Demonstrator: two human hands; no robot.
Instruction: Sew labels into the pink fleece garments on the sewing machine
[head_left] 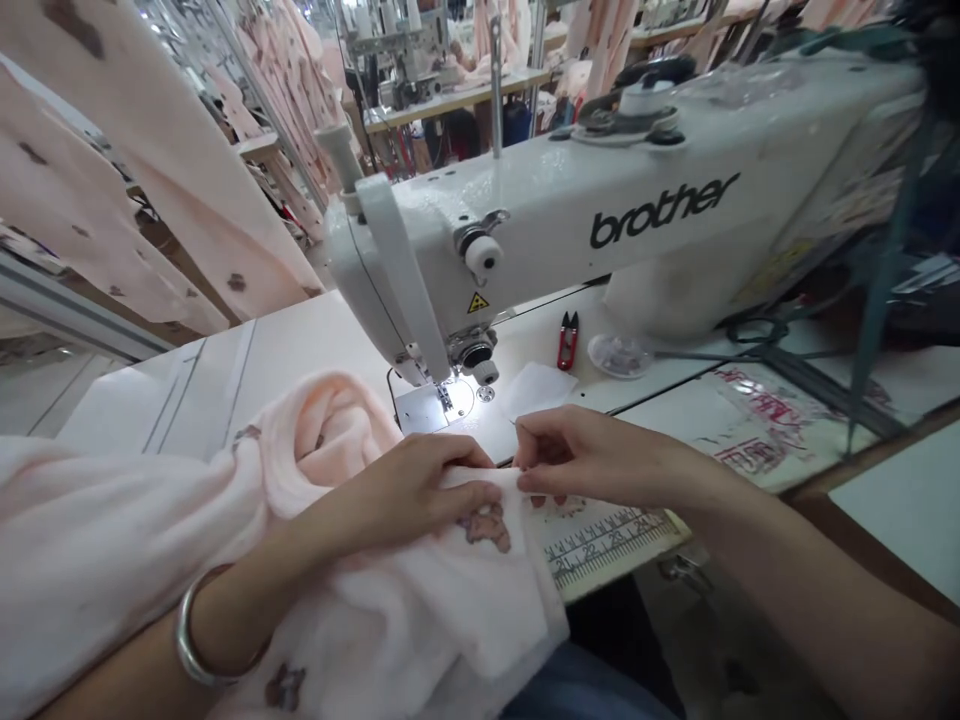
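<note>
Soft pale pink fleece fabric [450, 610] with brown bear prints is bunched across the table edge and hangs over the front. My left hand [424, 490], below a silver bangle, is closed on the fabric near its upper edge, the thumb lying on top by a bear print. At the fabric's right corner, my right hand [574, 452] pinches the edge between thumb and fingers. Both hands are just in front of the white sewing machine [540, 210]. Its lit presser foot [446, 398] stands beyond the fabric, which lies outside the needle area.
Red thread snips [568, 341], a small clear dish [619, 356] and a white paper piece [541, 388] lie right of the needle. A measuring tape [600, 540] runs along the front edge. Long pink fabric panels [187, 150] hang at left; other machines stand behind.
</note>
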